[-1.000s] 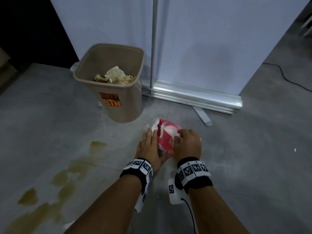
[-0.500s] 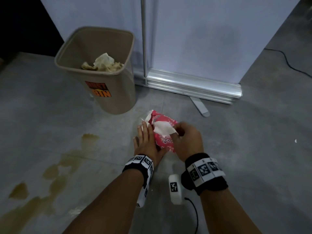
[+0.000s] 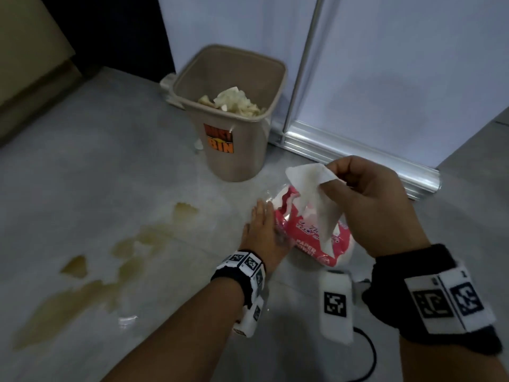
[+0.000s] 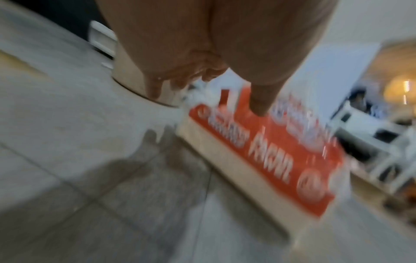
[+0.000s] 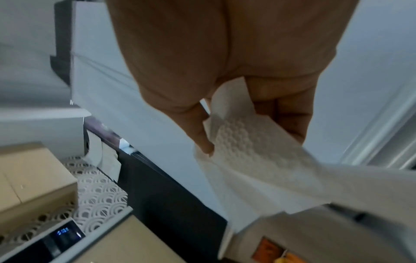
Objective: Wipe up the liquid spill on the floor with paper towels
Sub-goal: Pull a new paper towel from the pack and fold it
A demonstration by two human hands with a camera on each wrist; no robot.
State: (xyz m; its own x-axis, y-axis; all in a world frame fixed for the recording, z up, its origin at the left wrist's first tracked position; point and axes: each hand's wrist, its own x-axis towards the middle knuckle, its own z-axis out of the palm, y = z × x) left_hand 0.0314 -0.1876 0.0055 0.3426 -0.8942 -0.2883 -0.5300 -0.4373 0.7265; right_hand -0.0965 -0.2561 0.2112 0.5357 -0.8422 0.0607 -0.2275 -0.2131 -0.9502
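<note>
towel drawn from pack; spill lies at eight o'clock

raised since half a second ago, the right hand (image 3: pixel 377 210) now pinches a towel (image 3: pixel 316 199) between thumb and fingers, its corner lifted clear while its tail trails down toward the pack (image 3: pixel 311 238). left hand (image 3: pixel 264 235), fingers straight, presses flat on the pack's left side to steady it on the floor (image 3: pixel 82 166). the spill (image 3: pixel 115 260), a chain of yellowish puddles, runs from the grip toward eight o'clock, long axis from two to eight o'clock, near end beside the left hand. the bin (image 3: pixel 234 128) stands at eleven o'clock. judged next: the right hand must cross over the left arm to reach the puddles.
</note>
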